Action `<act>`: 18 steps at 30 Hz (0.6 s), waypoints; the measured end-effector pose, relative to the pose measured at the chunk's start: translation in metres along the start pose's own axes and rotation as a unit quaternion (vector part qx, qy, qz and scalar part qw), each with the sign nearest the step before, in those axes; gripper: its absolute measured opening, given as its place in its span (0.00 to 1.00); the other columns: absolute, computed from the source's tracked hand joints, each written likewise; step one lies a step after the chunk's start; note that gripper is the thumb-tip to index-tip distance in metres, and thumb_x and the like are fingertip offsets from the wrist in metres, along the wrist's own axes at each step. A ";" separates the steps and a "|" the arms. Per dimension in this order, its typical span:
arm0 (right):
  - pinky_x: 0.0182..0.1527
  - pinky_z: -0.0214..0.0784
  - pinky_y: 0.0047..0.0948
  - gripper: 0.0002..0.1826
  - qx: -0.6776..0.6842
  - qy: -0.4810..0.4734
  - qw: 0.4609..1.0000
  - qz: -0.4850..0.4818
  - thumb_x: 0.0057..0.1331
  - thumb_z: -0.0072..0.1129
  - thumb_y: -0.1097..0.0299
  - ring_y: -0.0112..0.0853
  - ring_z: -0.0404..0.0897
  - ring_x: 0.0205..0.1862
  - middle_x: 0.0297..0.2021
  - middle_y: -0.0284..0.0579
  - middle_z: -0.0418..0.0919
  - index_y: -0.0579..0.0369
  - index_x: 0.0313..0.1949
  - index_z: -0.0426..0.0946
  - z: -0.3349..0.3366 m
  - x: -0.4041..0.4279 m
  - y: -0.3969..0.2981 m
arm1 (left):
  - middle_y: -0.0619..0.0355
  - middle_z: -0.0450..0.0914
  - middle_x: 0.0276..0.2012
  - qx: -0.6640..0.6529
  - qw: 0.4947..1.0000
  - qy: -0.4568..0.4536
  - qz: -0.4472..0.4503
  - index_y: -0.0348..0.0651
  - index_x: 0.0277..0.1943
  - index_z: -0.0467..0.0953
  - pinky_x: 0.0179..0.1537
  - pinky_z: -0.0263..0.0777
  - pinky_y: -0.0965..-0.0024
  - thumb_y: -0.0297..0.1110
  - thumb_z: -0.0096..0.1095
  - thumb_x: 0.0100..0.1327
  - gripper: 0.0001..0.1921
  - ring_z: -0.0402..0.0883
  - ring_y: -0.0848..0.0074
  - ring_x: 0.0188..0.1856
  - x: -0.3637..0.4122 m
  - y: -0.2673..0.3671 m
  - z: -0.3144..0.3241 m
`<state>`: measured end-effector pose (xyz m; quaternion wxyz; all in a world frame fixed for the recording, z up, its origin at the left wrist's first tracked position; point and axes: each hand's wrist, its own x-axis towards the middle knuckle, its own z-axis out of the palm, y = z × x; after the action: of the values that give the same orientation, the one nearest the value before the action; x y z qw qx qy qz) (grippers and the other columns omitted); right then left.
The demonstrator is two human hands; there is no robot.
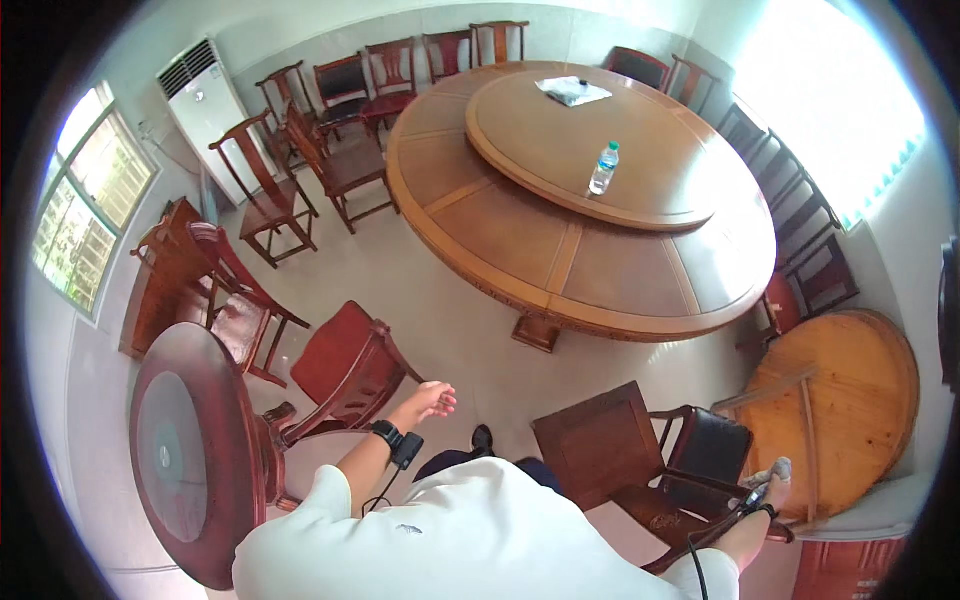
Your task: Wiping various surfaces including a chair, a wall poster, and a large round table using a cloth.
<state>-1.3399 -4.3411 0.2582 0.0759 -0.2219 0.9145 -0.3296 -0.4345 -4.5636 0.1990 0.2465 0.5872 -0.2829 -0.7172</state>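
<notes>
My left hand point(435, 400) hangs in the air beside a red wooden chair point(352, 367), fingers loosely curled and nothing visible in them. A black device with a cable is strapped to that wrist. Out to the far right, my right hand point(777, 491) grips a greyish crumpled cloth point(780, 469), its detail small and partly hidden. Under and beside that hand stand a dark wooden chair point(649, 517) and a chair with a black padded back point(709, 446). Ahead is a large round wooden table point(495, 232) with a raised turntable point(540, 157).
On the turntable stand a water bottle point(604, 169) and a plastic bag point(574, 91). A round dark red tabletop point(240, 450) is tipped upright at left; a bare wooden disc point(847, 390) leans at right. Several chairs point(274, 199) line the walls, near a white air conditioner point(210, 120).
</notes>
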 end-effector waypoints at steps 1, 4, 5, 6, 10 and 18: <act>0.56 0.71 0.36 0.25 -0.012 0.048 0.996 -0.071 0.55 0.59 0.68 0.41 0.82 0.54 0.48 0.50 0.85 0.61 0.53 0.79 0.000 0.003 -0.004 | 0.55 0.81 0.40 -0.002 1.000 -0.008 -0.003 0.41 0.49 0.74 0.44 0.78 0.63 0.44 0.52 0.73 0.15 0.83 0.68 0.40 0.006 -0.001 -0.005; 0.56 0.71 0.39 0.24 -0.027 0.061 0.997 -0.045 0.55 0.59 0.65 0.44 0.82 0.53 0.48 0.53 0.84 0.61 0.52 0.80 0.006 -0.006 -0.018 | 0.55 0.81 0.40 -0.040 0.998 0.037 -0.034 0.42 0.49 0.74 0.44 0.77 0.63 0.43 0.53 0.73 0.13 0.82 0.68 0.40 0.010 -0.006 -0.015; 0.56 0.71 0.39 0.23 -0.066 0.058 0.996 -0.013 0.55 0.59 0.66 0.44 0.82 0.52 0.47 0.53 0.84 0.61 0.51 0.81 0.016 -0.012 -0.033 | 0.55 0.81 0.40 -0.041 0.997 0.047 -0.037 0.42 0.49 0.74 0.44 0.77 0.63 0.43 0.53 0.73 0.13 0.82 0.68 0.40 0.007 -0.006 -0.014; 0.55 0.71 0.39 0.22 -0.109 0.066 0.992 0.022 0.56 0.58 0.66 0.43 0.82 0.51 0.46 0.54 0.84 0.60 0.50 0.81 0.010 -0.019 -0.043 | 0.55 0.81 0.40 -0.032 0.998 0.040 -0.035 0.42 0.48 0.74 0.44 0.77 0.63 0.43 0.53 0.72 0.13 0.82 0.68 0.40 0.010 -0.007 -0.011; 0.47 0.74 0.39 0.19 -0.093 0.056 0.994 -0.010 0.58 0.58 0.65 0.39 0.85 0.41 0.36 0.49 0.86 0.56 0.48 0.83 0.006 -0.017 -0.043 | 0.55 0.81 0.39 0.022 0.996 0.072 -0.040 0.43 0.47 0.75 0.42 0.77 0.62 0.44 0.53 0.71 0.14 0.83 0.68 0.38 0.019 -0.001 0.010; 0.39 0.74 0.42 0.16 -0.107 0.087 0.989 -0.046 0.61 0.58 0.64 0.42 0.85 0.36 0.32 0.53 0.85 0.62 0.44 0.80 0.015 0.012 -0.022 | 0.56 0.81 0.38 0.077 0.992 0.091 -0.044 0.43 0.47 0.75 0.38 0.78 0.67 0.42 0.52 0.70 0.13 0.82 0.71 0.36 0.034 0.007 0.062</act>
<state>-1.3383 -4.3697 0.2607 -0.0437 -0.2407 0.9366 -0.2510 -0.5016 -4.5847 0.1888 0.1933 0.6792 -0.2880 -0.6468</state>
